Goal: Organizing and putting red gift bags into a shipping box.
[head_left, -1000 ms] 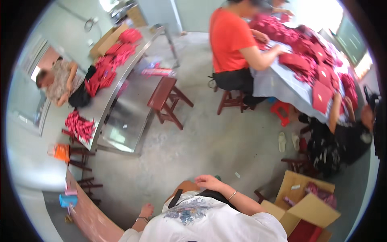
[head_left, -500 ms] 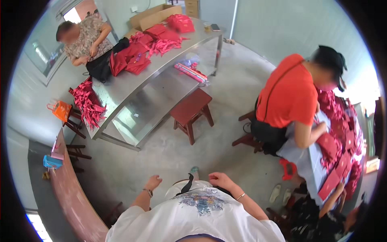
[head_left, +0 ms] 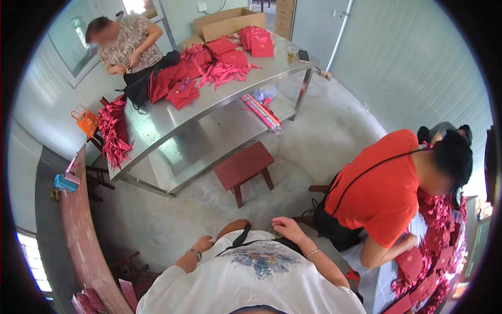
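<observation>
Hands sit low at the wearer's front: the left hand (head_left: 203, 243) is loosely curled and grips nothing; the right hand (head_left: 286, 228) is relaxed, fingers bent, palm down, also gripping nothing. Between them a black strap (head_left: 241, 236) runs over the white shirt (head_left: 251, 277), closer to the right hand, touching neither. A brown round object (head_left: 232, 227) lies just behind the strap; its kind cannot be told. A red stool (head_left: 244, 168) stands well beyond both hands, beside the steel surface (head_left: 157, 123) carrying red pouches (head_left: 180, 91).
</observation>
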### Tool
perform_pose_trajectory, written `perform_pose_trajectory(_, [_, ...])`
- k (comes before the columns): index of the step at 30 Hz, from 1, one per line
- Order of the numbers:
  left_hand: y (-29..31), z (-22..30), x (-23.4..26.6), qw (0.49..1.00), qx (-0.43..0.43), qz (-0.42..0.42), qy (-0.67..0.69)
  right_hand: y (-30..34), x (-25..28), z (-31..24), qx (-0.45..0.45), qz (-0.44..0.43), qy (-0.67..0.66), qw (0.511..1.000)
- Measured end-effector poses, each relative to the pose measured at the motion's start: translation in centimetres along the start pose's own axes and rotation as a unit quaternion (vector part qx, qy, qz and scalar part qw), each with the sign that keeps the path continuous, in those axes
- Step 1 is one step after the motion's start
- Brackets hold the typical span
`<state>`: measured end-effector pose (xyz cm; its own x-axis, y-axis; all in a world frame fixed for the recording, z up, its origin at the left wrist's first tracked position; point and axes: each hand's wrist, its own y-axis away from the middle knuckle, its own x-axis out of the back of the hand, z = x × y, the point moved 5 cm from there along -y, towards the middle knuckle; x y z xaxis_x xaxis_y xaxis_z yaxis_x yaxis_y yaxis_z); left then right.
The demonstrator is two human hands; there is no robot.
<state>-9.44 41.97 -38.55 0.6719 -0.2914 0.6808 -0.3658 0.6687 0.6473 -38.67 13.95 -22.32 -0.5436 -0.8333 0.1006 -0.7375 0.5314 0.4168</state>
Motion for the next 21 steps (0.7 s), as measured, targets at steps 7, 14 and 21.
perform_pose_trajectory(7, [-0.6,2.9,1.9,0.997,0.051,-0.052,0.039,-5.2,4.2,-2.3,-0.001,-0.054,-0.030,0.998])
perform_pose_trajectory(14, [-8.2,10.4,14.9,0.995,0.020,0.083,0.060,-13.7,9.2,-4.6,0.003,-0.041,-0.056,0.998])
perform_pose_trajectory(21, [-16.8,17.9,28.1,0.932,-0.069,0.250,0.252,-24.6,13.7,-11.7,0.069,0.019,0.017,0.997])
